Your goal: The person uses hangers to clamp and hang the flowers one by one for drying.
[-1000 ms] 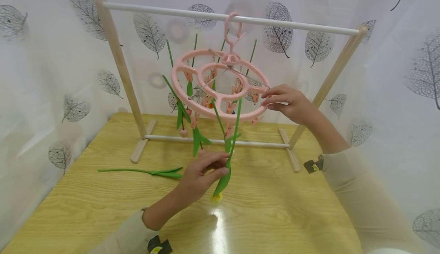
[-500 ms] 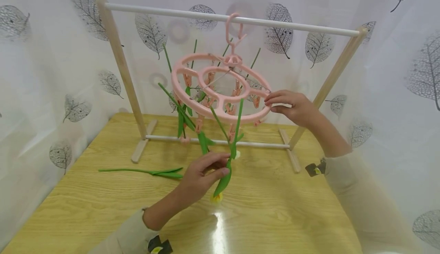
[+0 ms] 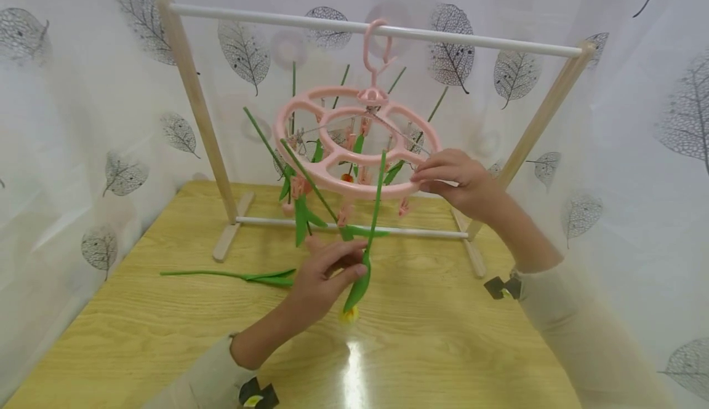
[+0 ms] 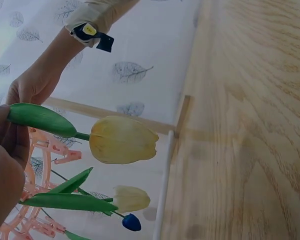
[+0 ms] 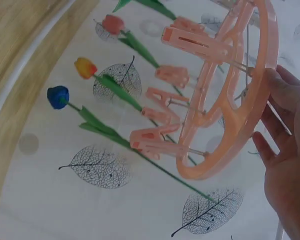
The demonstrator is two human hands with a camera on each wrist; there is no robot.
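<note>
My left hand (image 3: 329, 273) pinches an artificial yellow tulip (image 4: 122, 140) by its green leaf and stem, flower head down over the table. With thumb and fingers, my right hand (image 3: 460, 181) holds the right front rim of a round pink clip hanger (image 3: 354, 190). Clothespin-like clips (image 5: 195, 44) dangle from its rings. Several tulips hang in them head down: a blue tulip (image 5: 58, 97), an orange-yellow tulip (image 5: 85, 68), a pink tulip (image 5: 113, 24) and a pale cream tulip (image 4: 131, 198). In the head view, my left hand overlaps part of a hanging flower.
The hanger hooks over the white top bar (image 3: 266, 17) of a wooden-legged rack (image 3: 191, 89). Another green-stemmed flower (image 3: 221, 274) lies on the wood-grain table (image 3: 443, 335), its head hidden behind my left hand. A leaf-print curtain (image 3: 637, 181) surrounds the table.
The hanger has turned: its front stems and clips have swung left, those at the back right. My right hand has shifted slightly left along the rim. My left hand stays with the yellow tulip.
</note>
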